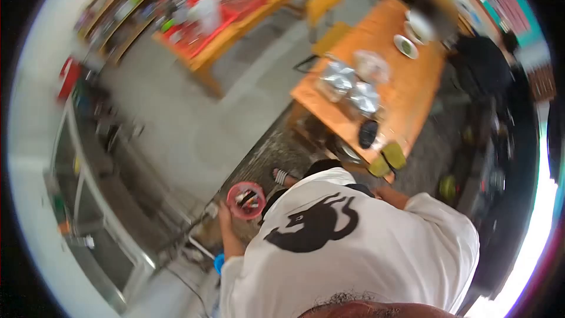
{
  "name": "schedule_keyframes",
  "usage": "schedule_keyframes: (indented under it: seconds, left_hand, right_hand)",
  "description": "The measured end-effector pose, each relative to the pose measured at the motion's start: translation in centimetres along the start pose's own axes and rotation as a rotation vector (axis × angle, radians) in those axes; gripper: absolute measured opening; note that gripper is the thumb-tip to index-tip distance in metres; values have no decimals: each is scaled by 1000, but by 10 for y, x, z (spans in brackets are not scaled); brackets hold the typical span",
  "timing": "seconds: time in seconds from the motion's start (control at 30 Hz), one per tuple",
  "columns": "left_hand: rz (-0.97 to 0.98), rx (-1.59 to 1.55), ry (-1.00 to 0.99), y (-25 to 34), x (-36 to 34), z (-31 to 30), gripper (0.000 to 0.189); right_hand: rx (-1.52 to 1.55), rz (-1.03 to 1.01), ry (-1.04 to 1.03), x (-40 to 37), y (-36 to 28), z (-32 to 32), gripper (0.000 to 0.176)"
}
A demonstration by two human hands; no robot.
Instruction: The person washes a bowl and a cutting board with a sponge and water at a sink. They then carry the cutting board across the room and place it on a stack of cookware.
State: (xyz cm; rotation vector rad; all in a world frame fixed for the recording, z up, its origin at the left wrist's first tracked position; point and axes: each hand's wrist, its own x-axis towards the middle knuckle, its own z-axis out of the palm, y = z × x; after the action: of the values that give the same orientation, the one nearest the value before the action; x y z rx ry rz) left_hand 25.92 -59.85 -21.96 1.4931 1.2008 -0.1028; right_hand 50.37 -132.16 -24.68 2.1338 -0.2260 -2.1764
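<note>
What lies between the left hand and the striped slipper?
In the head view, the pink basket lies between the left hand and the striped slipper.

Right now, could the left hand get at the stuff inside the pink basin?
Probably yes. The left hand is right by the rim of the pink basin, and nothing appears to cover the jumbled contents. Blur hides whether its fingers are gripping the rim.
</note>
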Motion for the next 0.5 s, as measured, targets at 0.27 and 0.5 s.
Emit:
schedule_keyframes:
  seconds: [0.27,0.5]
  left_hand:
    - [145,38,501,-89,96,-83,50]
    - [-148,867,158,-155,-69,-13,18]
  right_hand:
    - [-6,-298,425,-107,-265,-171,33]
    - [-109,-393,339,-96,-448,-245,33]
